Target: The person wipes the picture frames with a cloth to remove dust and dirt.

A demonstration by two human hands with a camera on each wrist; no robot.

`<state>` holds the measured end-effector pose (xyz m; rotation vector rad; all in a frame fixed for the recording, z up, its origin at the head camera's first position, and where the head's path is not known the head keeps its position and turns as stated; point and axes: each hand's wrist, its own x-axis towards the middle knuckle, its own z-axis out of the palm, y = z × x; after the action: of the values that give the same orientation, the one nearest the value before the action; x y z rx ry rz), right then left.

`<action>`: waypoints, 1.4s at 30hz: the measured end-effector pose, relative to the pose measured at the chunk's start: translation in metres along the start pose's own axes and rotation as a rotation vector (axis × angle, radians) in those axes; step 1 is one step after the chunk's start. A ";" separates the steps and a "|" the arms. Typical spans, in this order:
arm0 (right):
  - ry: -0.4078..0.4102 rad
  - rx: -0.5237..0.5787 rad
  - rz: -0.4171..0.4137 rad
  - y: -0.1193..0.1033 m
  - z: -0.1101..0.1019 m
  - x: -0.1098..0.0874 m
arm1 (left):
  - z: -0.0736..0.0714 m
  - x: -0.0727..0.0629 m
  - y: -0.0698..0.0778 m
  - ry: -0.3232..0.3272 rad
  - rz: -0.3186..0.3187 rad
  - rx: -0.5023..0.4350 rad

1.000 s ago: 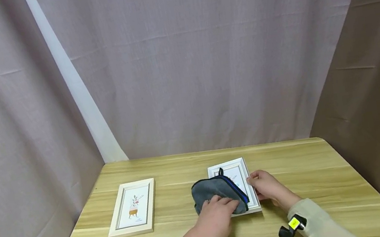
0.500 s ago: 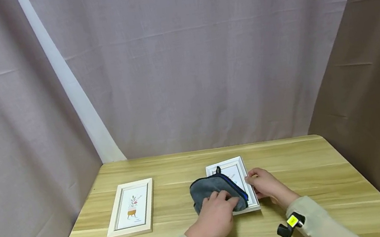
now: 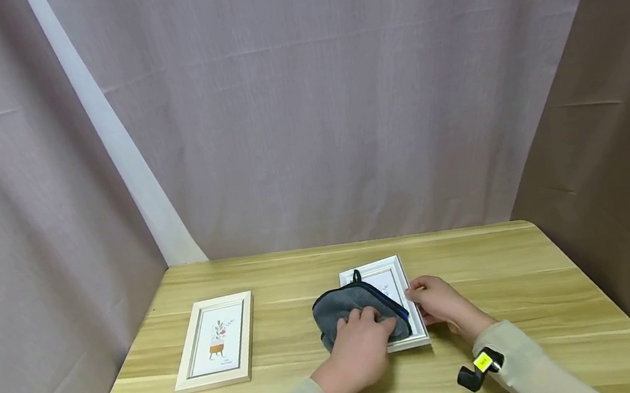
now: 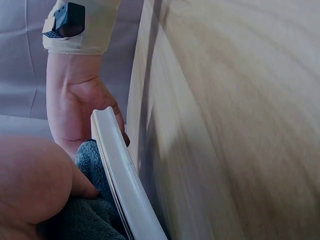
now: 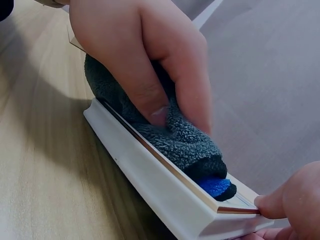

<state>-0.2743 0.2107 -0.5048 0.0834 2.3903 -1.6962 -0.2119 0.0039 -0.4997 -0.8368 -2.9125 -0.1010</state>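
A dark grey plush cloth (image 3: 337, 305) with black edging, a small loop and a blue underside lies folded over a white picture frame (image 3: 397, 272). My left hand (image 3: 362, 346) holds the cloth against the frame's front; in the right wrist view its thumb and fingers dig into the bunched cloth (image 5: 185, 140). At the frame's right side, my right hand (image 3: 441, 303) grips the edge, thumb on top and fingers underneath. The left wrist view shows the white frame's side (image 4: 120, 165) between the cloth and the tabletop. Most of the frame's picture is covered.
Farther left on the wooden table (image 3: 290, 275) lies a cream picture frame (image 3: 251, 332) with a plant drawing. Grey curtains (image 3: 304, 123) hang behind and beside the table. A small black device with a yellow label (image 3: 483, 361) sits on the right wrist.
My left hand has shifted slightly rightward over the frame with the cloth, and less of the blue underside shows. The right hand keeps its grip on the edge. The head view has shifted a little.
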 end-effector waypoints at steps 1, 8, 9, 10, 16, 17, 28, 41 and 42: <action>0.000 0.002 0.001 0.000 0.000 0.000 | 0.000 0.001 -0.001 -0.002 0.000 0.001; 0.002 -0.002 0.012 0.001 -0.002 0.002 | 0.002 0.009 -0.005 0.006 0.009 0.033; 0.002 -0.003 0.011 0.001 -0.002 0.002 | 0.002 0.010 -0.005 0.011 0.010 0.038; 0.003 -0.003 0.010 0.001 -0.002 0.002 | 0.002 0.011 -0.006 0.013 0.009 0.039; -0.003 0.008 -0.001 0.000 0.000 0.002 | 0.000 0.015 -0.010 0.009 -0.002 0.053; -0.001 0.008 0.001 0.000 0.000 0.002 | 0.000 0.015 -0.010 0.009 -0.001 0.056; -0.006 0.018 0.011 -0.002 -0.003 0.001 | -0.001 0.034 -0.016 -0.010 -0.016 0.062; -0.031 -0.029 -0.029 -0.001 -0.006 0.001 | -0.004 0.060 -0.026 -0.098 -0.059 0.037; -0.031 -0.034 -0.031 -0.002 -0.006 0.001 | -0.005 0.062 -0.027 -0.108 -0.066 0.030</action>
<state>-0.2765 0.2159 -0.5016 0.0154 2.4089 -1.6576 -0.2784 0.0131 -0.4879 -0.7644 -3.0349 -0.0187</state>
